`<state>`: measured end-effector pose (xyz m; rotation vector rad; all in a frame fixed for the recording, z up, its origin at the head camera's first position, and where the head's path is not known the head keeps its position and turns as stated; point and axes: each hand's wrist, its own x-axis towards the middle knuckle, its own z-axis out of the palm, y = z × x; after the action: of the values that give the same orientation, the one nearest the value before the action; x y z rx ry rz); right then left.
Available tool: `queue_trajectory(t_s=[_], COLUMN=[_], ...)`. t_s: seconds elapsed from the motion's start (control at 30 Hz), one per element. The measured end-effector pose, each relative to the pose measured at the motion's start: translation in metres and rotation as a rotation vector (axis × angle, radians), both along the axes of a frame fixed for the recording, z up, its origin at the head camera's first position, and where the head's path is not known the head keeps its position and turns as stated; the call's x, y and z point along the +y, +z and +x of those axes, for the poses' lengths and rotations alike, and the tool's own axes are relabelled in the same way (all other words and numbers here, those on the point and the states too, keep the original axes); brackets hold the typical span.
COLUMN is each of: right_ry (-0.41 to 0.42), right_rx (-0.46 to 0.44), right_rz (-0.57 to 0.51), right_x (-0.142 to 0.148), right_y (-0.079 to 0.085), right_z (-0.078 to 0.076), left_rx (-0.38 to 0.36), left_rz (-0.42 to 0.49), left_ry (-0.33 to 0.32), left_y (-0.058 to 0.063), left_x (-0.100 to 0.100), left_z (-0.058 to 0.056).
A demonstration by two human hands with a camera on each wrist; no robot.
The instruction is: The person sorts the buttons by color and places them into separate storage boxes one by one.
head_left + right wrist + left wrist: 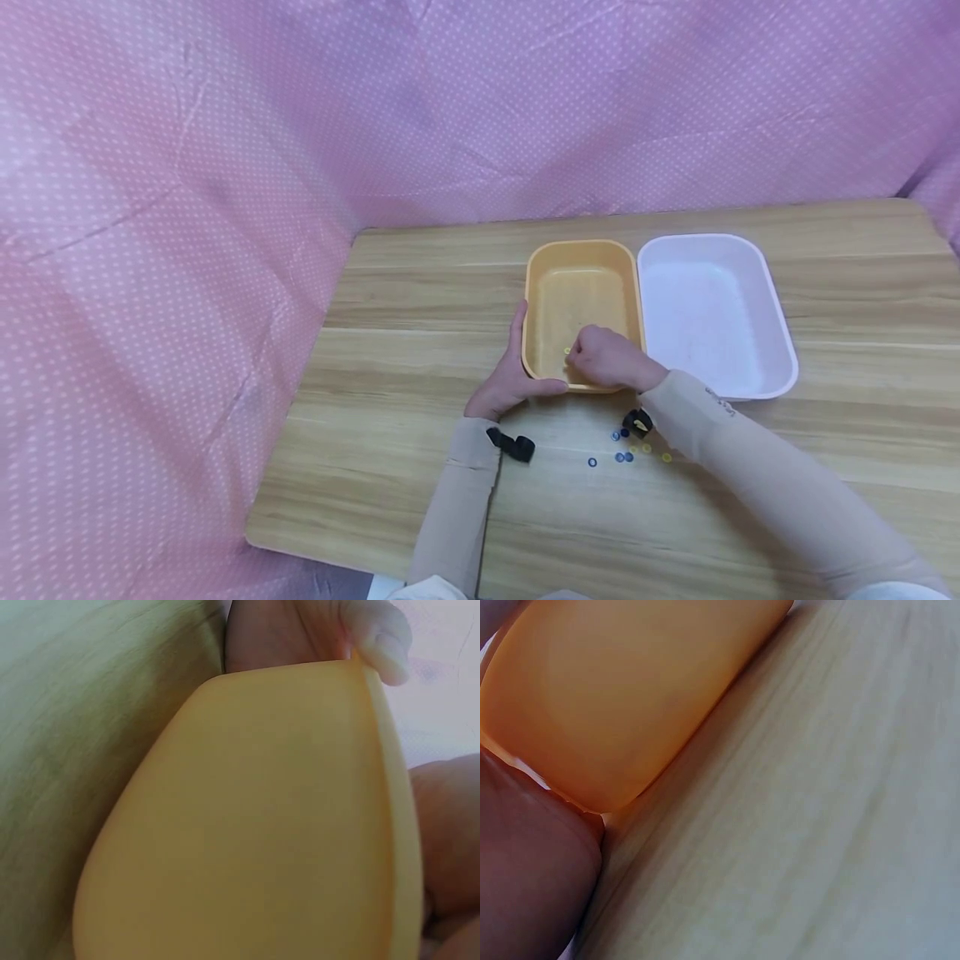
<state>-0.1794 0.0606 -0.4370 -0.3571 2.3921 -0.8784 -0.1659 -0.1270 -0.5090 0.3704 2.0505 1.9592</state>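
Note:
An orange-yellow plastic bin point(581, 254) stands on the table. My left hand point(512, 385) grips its near left corner; in the right wrist view the thumb point(390, 660) hooks over the rim. My right hand point(606, 358) reaches over the near wall into the bin, fingers curled. Its fingertips are hidden, so whether they pinch anything does not show. Beside them a small yellow ring point(567, 351) lies in the bin. On the table in front are several small blue rings point(592, 462) and yellow rings point(667, 457). The left wrist view has the bin's outer wall point(630, 682) up close.
A white bin point(708, 312) stands right against the orange one. Both are on a wood-grain table point(405, 333), with pink dotted cloth point(450, 108) behind and at the left. Black straps point(517, 446) hang at both wrists, the right one close to the rings.

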Motion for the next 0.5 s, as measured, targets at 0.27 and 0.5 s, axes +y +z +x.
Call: queue_trajectory(t_s=[0.27,0.5], right_ry=[-0.003,-0.008], right_rx=[-0.011,-0.005], right_rz=[0.000,-0.003], right_x=[-0.0006,0.0004], right_y=[-0.0032,-0.0034], right_z=[-0.0009,-0.0025], left_rx=[-0.006,-0.018], left_rz=[0.000,-0.003], left_ry=[-0.002,-0.005], left_y=[0.0002,0.0013], left_x=[0.0003,-0.0001], left_z=[0.0009,0.0004])
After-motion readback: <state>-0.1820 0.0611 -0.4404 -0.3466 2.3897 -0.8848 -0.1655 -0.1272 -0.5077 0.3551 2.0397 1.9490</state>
